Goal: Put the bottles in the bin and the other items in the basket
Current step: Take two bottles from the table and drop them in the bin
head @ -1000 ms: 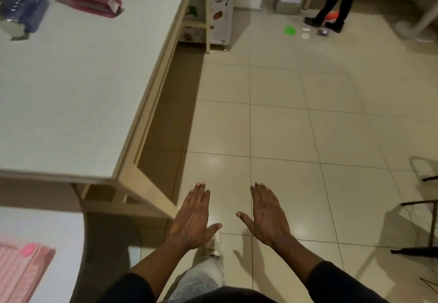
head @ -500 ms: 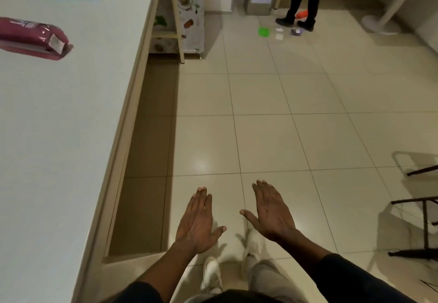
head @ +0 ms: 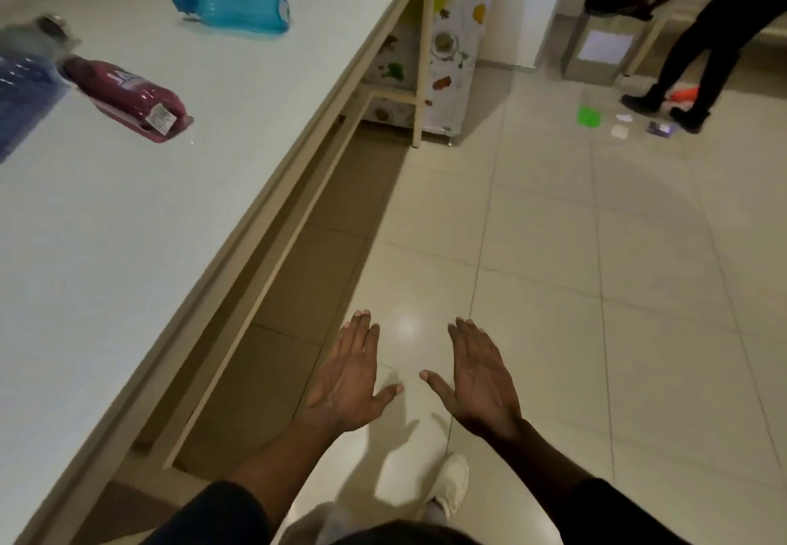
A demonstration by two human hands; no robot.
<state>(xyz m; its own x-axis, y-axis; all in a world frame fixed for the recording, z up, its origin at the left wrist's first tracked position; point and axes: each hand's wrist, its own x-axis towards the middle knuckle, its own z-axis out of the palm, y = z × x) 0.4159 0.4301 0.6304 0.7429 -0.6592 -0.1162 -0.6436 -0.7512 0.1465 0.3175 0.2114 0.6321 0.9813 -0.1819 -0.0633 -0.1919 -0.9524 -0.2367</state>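
Three bottles lie on their sides on the white table [head: 127,246] at upper left: a blue bottle [head: 233,7] farthest back, a maroon bottle [head: 123,98] with a white label, and a blurred clear bottle with a dark blue label [head: 23,75] cut off by the left edge. My left hand [head: 347,378] and my right hand [head: 481,378] are held out flat over the floor tiles, palms down, fingers apart, holding nothing, well to the right of the table edge. No bin or basket is clearly identifiable.
A patterned cabinet [head: 447,54] stands past the table's far end. A grey box [head: 600,50] sits by the wall. A person in dark clothes [head: 702,50] stands at upper right among small items on the floor, one green [head: 590,116]. My white shoe [head: 451,489] shows below.
The view has moved forward along the table and swung left, bringing the blue and clear bottles into sight. Both hands stay flat and empty in front of me.
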